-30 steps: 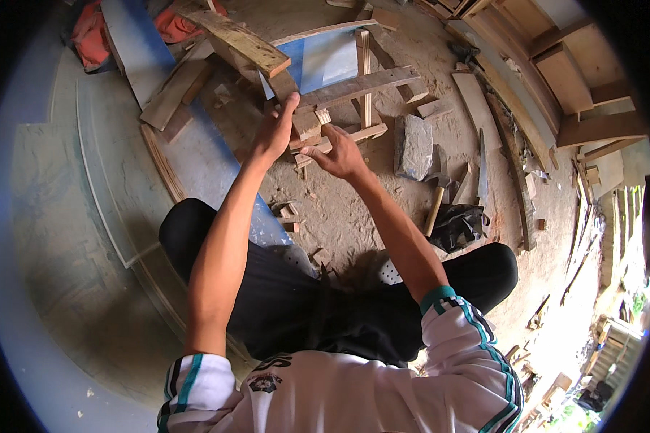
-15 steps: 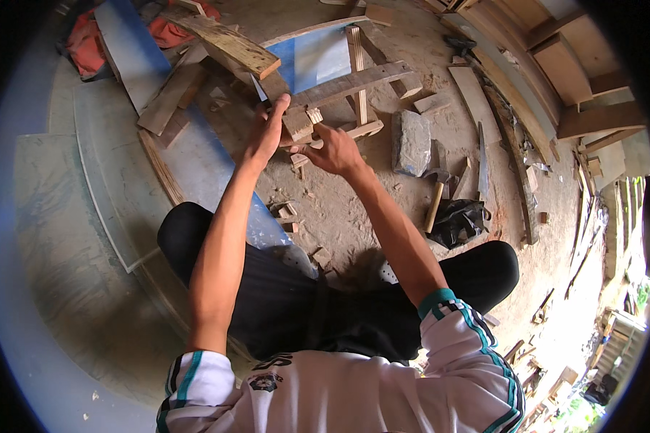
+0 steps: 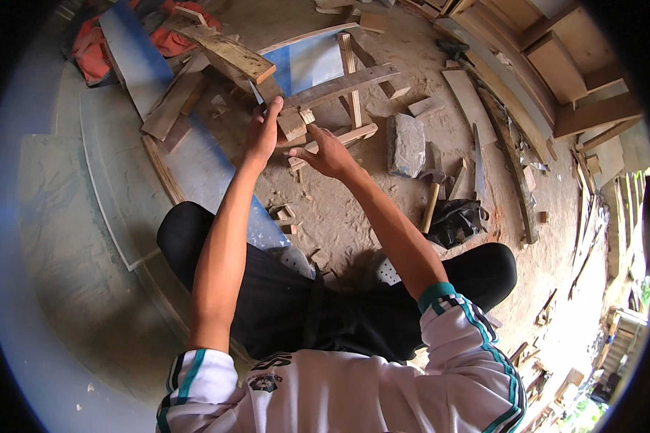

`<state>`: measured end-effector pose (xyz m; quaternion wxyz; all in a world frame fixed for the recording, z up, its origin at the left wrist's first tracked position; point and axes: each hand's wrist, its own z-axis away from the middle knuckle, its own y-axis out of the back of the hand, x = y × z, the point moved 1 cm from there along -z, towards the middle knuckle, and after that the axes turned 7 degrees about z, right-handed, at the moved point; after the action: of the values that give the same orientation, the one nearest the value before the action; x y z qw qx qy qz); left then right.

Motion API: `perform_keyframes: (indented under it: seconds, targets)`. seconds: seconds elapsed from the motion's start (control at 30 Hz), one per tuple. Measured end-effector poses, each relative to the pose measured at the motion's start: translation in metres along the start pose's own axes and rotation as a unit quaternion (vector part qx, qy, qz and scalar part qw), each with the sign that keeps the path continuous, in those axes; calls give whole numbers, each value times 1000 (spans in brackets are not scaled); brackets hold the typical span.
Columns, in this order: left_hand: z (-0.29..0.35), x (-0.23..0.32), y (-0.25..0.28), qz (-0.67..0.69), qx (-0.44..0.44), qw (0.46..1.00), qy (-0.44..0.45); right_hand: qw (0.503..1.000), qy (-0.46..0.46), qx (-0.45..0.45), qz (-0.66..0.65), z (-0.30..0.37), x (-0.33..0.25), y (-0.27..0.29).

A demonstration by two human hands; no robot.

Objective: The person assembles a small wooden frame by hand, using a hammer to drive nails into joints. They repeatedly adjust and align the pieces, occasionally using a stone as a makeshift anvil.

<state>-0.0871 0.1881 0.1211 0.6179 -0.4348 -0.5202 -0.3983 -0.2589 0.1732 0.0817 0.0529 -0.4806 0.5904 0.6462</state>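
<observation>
A wooden frame (image 3: 341, 88) of joined bars and legs stands on the ground ahead of me. At its near corner, my left hand (image 3: 263, 137) is closed around the end of the wood, thumb on top. A pale, rough-ended bit of wood (image 3: 307, 116) sticks up at that joint. My right hand (image 3: 331, 153) is just to the right, thumb and forefinger spread apart below the joint. Its fingertips are close to the block end (image 3: 292, 128); whether they touch it I cannot tell. A thick plank (image 3: 242, 58) lies across boards beyond my left hand.
To the right lie a grey stone block (image 3: 406, 146), a hammer (image 3: 431, 206), a black plastic bag (image 3: 456, 220) and a saw (image 3: 478, 162). Blue-and-white boards (image 3: 202, 173) lie at left. Wood offcuts (image 3: 285, 213) are scattered before my feet. Wooden shelving (image 3: 556, 65) stands far right.
My right hand has loosened, its thumb moving down and away from the block end. The frame has shifted slightly left in view; my left hand keeps its hold.
</observation>
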Motion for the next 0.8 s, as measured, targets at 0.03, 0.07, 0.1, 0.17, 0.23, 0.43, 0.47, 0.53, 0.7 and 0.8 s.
perform_keyframes:
  seconds: [0.03,0.07,0.1,0.17,0.23,0.43,0.47,0.53,0.7,0.8]
  targets:
    - [1,3,-2,5,-5,1000,11,999,15,26,-18,3,4,-3]
    - [2,5,1,8,-7,1000,21,997,32,51,-39,4,2,-6]
    - [3,8,3,12,-10,999,32,997,19,35,-66,2,2,-8]
    - [4,12,5,29,-21,998,52,993,-9,0,-118,-2,0,-12]
    - [4,14,7,28,-33,997,66,995,2,22,-96,-3,-5,-13]
    - [-1,24,15,-74,-87,993,32,996,-19,73,-52,3,-21,-20]
    - [-1,30,15,-91,-109,989,30,996,-17,79,-45,3,-23,-18]
    - [-2,24,11,-71,-91,993,24,996,-23,85,-13,3,-24,-20]
    - [-8,12,16,-119,-76,989,32,996,-34,72,29,3,-22,-30]
    - [-3,20,21,-99,-100,988,64,992,-5,123,-13,3,-24,-39]
